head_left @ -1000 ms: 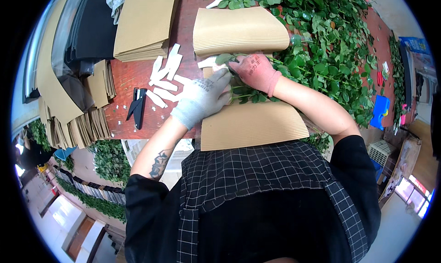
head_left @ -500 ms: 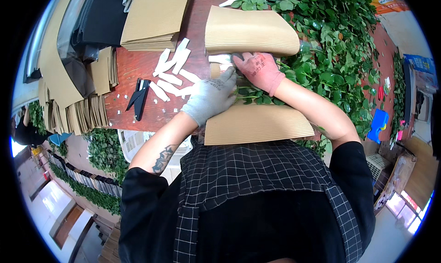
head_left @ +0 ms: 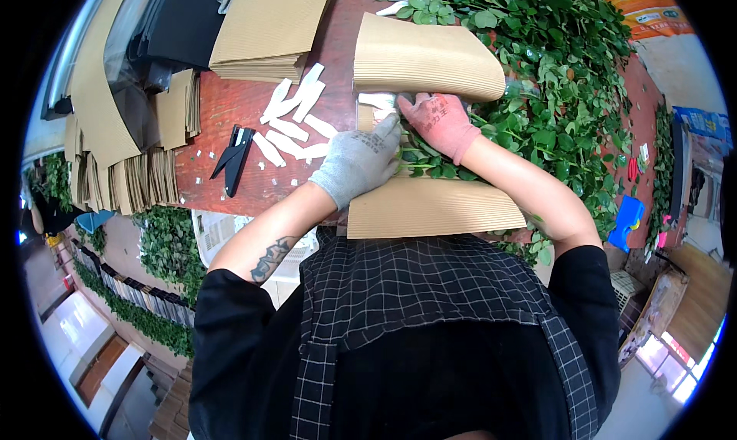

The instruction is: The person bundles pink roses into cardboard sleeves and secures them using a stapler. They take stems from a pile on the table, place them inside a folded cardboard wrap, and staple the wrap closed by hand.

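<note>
My left hand (head_left: pixel 365 154), in a grey glove, is closed over the near side of a bundle of leafy stems (head_left: pixel 426 163), its fingertips by the white-wrapped ends (head_left: pixel 379 100). In a pink glove, my right hand (head_left: pixel 441 121) is closed on the bundle's far side, fingertips almost meeting the left ones. What lies under both palms is hidden. The bundle rests between the two raised ends of a brown corrugated cardboard sheet: its far flap (head_left: pixel 426 60) curls up, and its near flap (head_left: pixel 437 210) reaches toward my apron.
Left of my hands, several white sleeves (head_left: pixel 295 121) lie loose near a black stapler (head_left: pixel 232 160). Corrugated sheets (head_left: pixel 265 33) are stacked behind them, with more at the table's left edge (head_left: pixel 127 183). Leafy stems (head_left: pixel 553 110) pile up on the right, near a blue tape dispenser (head_left: pixel 627 223).
The whole view has shifted slightly, carrying the table's contents a little to the right. Both hands stay on the bundle; the left fingers have moved only slightly against it.
</note>
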{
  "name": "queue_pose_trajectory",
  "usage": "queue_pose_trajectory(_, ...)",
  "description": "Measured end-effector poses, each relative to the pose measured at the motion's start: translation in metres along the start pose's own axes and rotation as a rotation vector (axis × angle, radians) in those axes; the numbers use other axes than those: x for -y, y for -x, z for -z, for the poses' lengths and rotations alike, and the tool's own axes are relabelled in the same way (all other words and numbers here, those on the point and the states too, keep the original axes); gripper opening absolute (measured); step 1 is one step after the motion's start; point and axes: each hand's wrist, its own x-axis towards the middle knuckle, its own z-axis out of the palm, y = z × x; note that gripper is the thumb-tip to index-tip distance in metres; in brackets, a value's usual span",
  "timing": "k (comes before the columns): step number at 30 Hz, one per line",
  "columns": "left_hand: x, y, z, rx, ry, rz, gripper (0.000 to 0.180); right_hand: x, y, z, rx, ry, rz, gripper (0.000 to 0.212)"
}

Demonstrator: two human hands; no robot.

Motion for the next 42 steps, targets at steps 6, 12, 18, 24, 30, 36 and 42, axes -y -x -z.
queue_pose_trajectory(6,-0.004,-0.006,0.010,0.059,-0.004,0.023,0.056,-0.008,-0.002,0.000,-0.070,0.004,0.064,0.029)
queue_pose_trajectory(12,-0.003,-0.003,0.007,0.070,0.010,0.041,0.061,-0.011,0.005,0.002,-0.071,-0.021,0.058,0.031)
queue_pose_trajectory(18,0.001,-0.003,-0.003,0.069,0.003,0.042,0.059,-0.012,0.009,-0.001,-0.124,-0.035,0.071,0.031)
queue_pose_trajectory(24,0.038,-0.010,-0.014,-0.244,0.235,0.019,0.050,-0.016,0.007,-0.010,-0.245,-0.042,0.101,0.022)
queue_pose_trajectory(30,0.085,-0.043,-0.058,-0.461,0.757,0.431,0.045,-0.014,0.009,-0.004,-0.091,-0.108,0.095,0.021)
queue_pose_trajectory(36,0.069,-0.052,-0.050,-0.555,0.977,0.419,0.026,-0.013,0.009,-0.009,-0.135,-0.065,0.143,0.026)
queue_pose_trajectory(42,0.087,-0.056,-0.058,-0.590,0.987,0.383,0.022,-0.016,0.010,-0.016,-0.157,-0.071,0.142,0.028)
